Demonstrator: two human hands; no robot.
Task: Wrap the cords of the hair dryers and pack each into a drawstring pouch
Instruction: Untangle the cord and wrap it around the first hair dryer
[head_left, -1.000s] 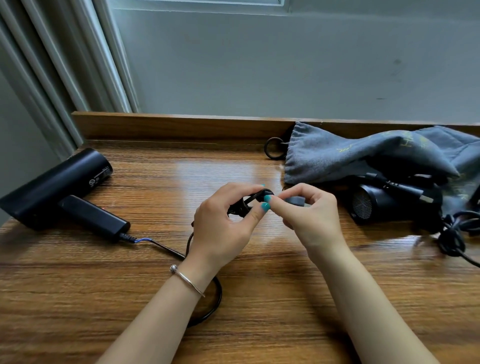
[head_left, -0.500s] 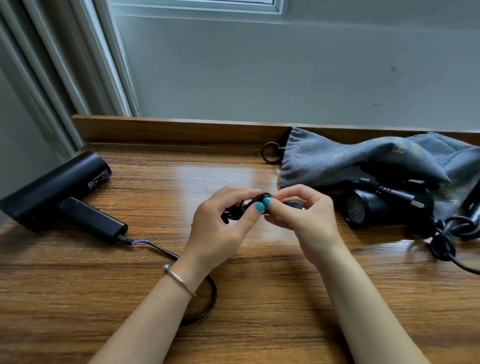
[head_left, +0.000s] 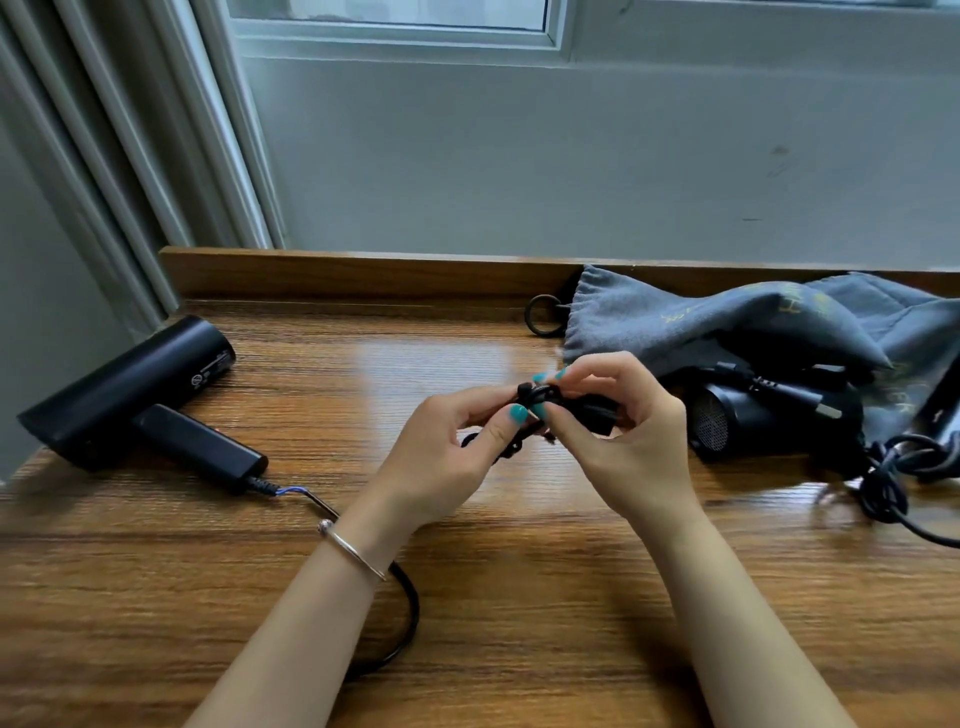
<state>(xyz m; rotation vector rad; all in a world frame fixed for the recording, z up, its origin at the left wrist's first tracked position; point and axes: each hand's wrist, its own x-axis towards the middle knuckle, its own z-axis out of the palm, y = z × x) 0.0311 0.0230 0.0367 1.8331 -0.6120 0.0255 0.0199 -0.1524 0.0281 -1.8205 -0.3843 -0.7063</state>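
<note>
A black hair dryer lies at the left of the wooden table. Its black cord runs from the handle under my left wrist and up to my hands. At the table's middle, my left hand and my right hand both pinch a small coil of that cord near its plug end. A second black hair dryer lies at the right, partly under grey drawstring pouches, with its own tangled cord beside it.
A raised wooden ledge runs along the table's far edge below a wall and window frame. A dark ring hangs at a pouch's mouth. A silver bangle sits on my left wrist.
Both hands have shifted slightly right and farther up the table while working the cord end. The camera has tilted up a little, so the table's contents sit lower in view.
</note>
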